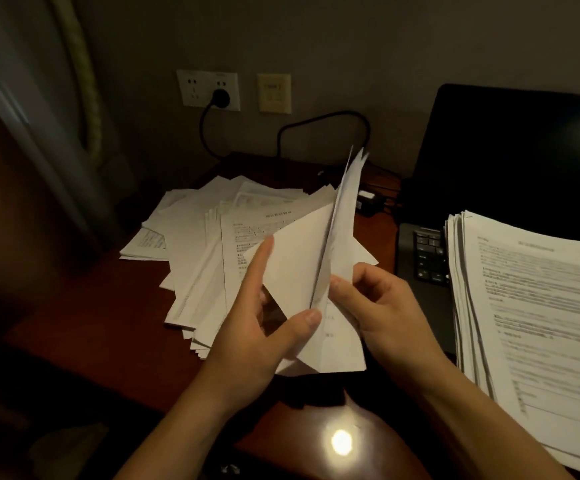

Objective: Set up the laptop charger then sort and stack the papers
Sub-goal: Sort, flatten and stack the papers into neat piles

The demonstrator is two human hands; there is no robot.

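At frame centre both hands grasp a few held sheets (299,268). The left hand (254,327) pinches their lower edge with the thumb, its forefinger stretched up the blank back. The right hand (385,306) has its fingers curled round the same lower edge from the other side. The sheets stand nearly on edge, fanned apart, their long axis rising toward the top of the frame.

Behind them, centre-left, the loose pile (209,237) lies spread across the desk (108,323). At the right edge a squared stack (531,306) rests on the keyboard of the laptop (510,150), its long side running down toward the lower right corner. The stack lies to the right of the grip, nearer the right hand, so I judge the sheets must tip flat and turn to match it.

The charger plug (220,97) sits in the wall socket, upper centre, and its brick (368,199) lies beside the laptop
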